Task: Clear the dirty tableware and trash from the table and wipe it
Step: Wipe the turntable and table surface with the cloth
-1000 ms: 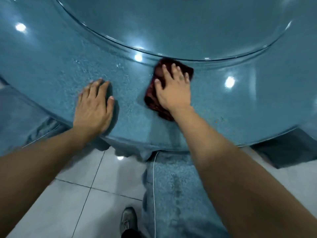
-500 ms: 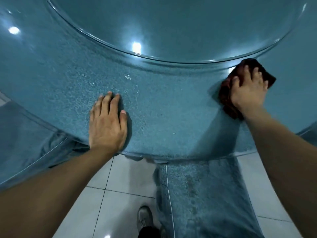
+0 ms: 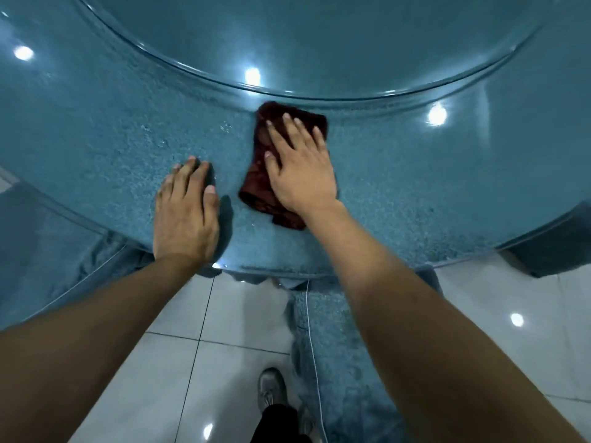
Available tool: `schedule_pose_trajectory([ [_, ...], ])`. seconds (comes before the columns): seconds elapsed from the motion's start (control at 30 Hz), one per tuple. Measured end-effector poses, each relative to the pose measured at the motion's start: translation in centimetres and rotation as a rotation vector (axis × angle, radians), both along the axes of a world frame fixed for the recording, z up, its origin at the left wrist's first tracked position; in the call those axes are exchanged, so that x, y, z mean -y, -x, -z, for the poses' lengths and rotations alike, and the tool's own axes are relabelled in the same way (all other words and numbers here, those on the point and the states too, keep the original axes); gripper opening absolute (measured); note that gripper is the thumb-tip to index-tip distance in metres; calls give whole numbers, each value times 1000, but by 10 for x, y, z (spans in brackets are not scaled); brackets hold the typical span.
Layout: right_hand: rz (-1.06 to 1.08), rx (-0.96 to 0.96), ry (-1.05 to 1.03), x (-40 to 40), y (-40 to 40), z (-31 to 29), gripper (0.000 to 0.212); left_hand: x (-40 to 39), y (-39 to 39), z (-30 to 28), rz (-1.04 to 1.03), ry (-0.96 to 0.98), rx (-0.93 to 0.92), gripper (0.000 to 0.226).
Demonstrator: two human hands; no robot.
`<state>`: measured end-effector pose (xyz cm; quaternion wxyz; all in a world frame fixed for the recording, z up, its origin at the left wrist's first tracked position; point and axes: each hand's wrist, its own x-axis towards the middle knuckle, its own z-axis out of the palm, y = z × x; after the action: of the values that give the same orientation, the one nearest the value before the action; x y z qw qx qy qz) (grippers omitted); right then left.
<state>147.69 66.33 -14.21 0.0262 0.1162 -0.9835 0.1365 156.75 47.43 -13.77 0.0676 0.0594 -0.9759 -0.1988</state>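
Nothing here can be read: no words, labels, brand marks, numbers or signs show on anything in view.

A dining room, likely a restaurant: a big round table (image 3: pixel 96 139) under blue cloth and glass, a glass turntable (image 3: pixel 319 36) beyond the fingers, glossy floor tiles (image 3: pixel 192 362) below.
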Motion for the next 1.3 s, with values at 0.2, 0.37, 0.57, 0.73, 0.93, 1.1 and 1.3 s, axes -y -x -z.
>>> schedule_pose_trajectory([
  [0.2,358,-17,-63,-210,-34,-3,65,-3,0,0,-20,47,22,53],
  [0.37,397,33,-54,-203,-54,-10,69,-4,1,3,-42,80,35,51],
  [0.57,-20,-21,8,14,-105,-6,59,0,1,0,-24,30,33,49],
  [0.73,-25,-26,20,-5,-116,-3,56,0,3,1,-17,24,40,48],
  [0.93,531,5,-58,-198,-135,-2,63,-6,0,-2,-24,46,77,48],
  [1.1,773,100,-23,-176,-116,-15,71,-4,-1,-3,6,29,84,55],
  [1.3,350,22,-12,48,-128,-8,64,30,0,-10,150,-385,81,70],
])
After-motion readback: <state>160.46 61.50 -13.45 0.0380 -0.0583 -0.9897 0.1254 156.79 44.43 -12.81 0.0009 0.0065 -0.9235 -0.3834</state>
